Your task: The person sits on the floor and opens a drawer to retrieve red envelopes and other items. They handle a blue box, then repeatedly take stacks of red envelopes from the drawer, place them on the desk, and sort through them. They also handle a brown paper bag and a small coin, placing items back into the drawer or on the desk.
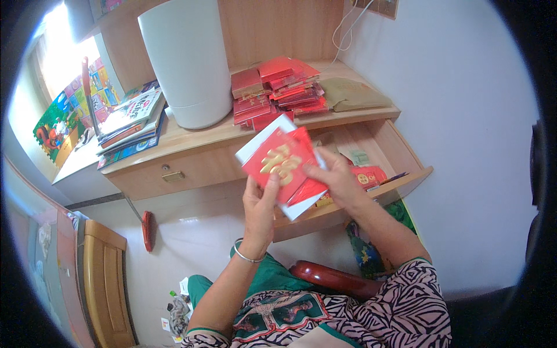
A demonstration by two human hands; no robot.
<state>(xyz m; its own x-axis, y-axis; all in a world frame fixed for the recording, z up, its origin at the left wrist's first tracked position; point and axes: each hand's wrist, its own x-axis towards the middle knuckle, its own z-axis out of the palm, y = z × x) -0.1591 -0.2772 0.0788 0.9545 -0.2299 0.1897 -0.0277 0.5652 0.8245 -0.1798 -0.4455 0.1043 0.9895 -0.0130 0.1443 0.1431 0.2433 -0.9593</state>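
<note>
Between my two hands is a small bunch of red envelopes (267, 162), the front one bearing a raised gold character. A white sheet or card (297, 210) sticks out behind them at the corners. My left hand (261, 200) grips the lower left side, thumb on the front face. At the right edge my right hand (335, 175) pinches the envelopes, thumb in front; its other fingers are partly hidden. Below and behind them the drawer (400, 142) stands pulled out, holding red packets (369, 175) and papers.
A pile of red envelopes (275, 90) lies on the desk (145, 152), beside a white cylindrical appliance (191, 64) and an olive pouch (354, 94). Books (130, 119) are stacked at left. A dark red chair arm (333, 278) curves near my lap. White cables (342, 37) hang by the wall.
</note>
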